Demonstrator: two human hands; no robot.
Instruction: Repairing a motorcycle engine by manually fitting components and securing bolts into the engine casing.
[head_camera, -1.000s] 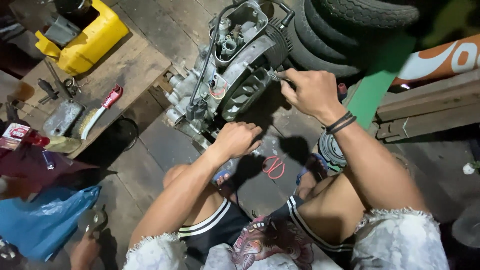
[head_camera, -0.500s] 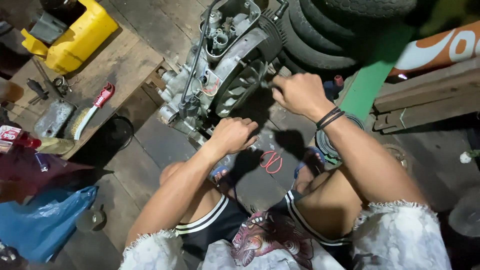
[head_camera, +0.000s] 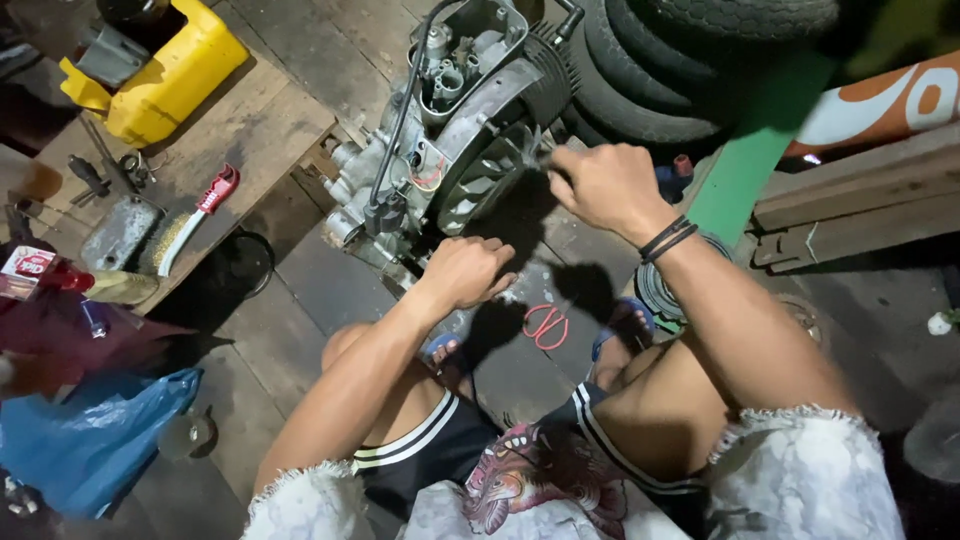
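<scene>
Plank floor (head_camera: 300, 290): both hands on engine (head_camera: 450, 150); yellow jug (head_camera: 170, 70) far left.

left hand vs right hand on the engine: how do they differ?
The left hand rests low at the near, bottom edge of the engine, fingers curled; the right hand is higher, at the finned fan wheel, pinching a small tool or part too small to identify. The right wrist wears dark bands; the left wrist is bare. Both are bare hands in contact with the same engine, which sits on the wooden floor.
</scene>
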